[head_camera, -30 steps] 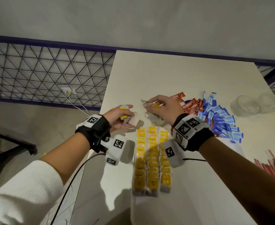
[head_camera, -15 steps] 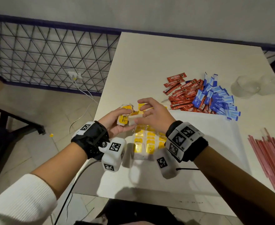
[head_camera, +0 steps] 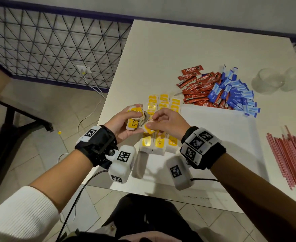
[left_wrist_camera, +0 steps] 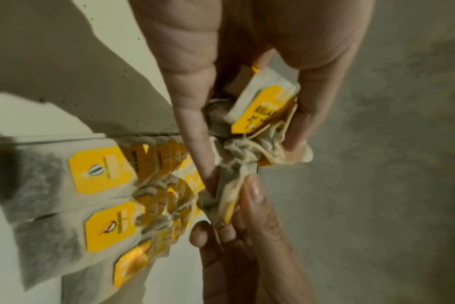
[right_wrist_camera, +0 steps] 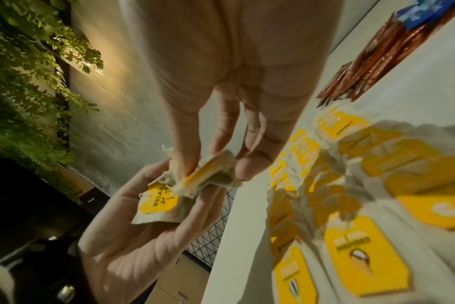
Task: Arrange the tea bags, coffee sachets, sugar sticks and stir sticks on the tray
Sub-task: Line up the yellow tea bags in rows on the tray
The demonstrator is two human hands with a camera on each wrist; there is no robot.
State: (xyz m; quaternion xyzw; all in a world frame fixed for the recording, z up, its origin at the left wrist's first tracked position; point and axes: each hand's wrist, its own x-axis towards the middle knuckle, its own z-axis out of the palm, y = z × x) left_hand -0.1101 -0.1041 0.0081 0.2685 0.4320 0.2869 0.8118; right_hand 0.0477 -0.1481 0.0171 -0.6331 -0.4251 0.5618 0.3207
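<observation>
From the head view I can see rows of tea bags (head_camera: 162,109) with yellow tags laid neatly near the left edge of the white table (head_camera: 178,49), which I think is how they are meant to be lined up. I cannot make out a tray edge, so I cannot tell where the tray starts. The red coffee sachets (head_camera: 194,86) and blue sugar sticks (head_camera: 234,95) lie in a mixed heap farther back, and the pink stir sticks (head_camera: 290,154) wait in a bunch at the right, well apart from the rows. My left hand (head_camera: 124,123) and right hand (head_camera: 168,123) meet just above the rows, both curled around a small clump of tea bags (head_camera: 142,119). I think they are up there to pull the clump apart before any bag goes down. In the left wrist view, my left fingers (left_wrist_camera: 192,115) pinch a tea bag with a yellow tag (left_wrist_camera: 262,111), and its string looks knotted up with crumpled paper. The right thumb (left_wrist_camera: 255,197) presses the same tangle from below. In the right wrist view, my right fingertips (right_wrist_camera: 249,168) nip a squashed tea bag (right_wrist_camera: 208,174), while the left palm (right_wrist_camera: 133,232) cups another bag under it, touching. So neither hand is loose; both grip the tangled bags.
</observation>
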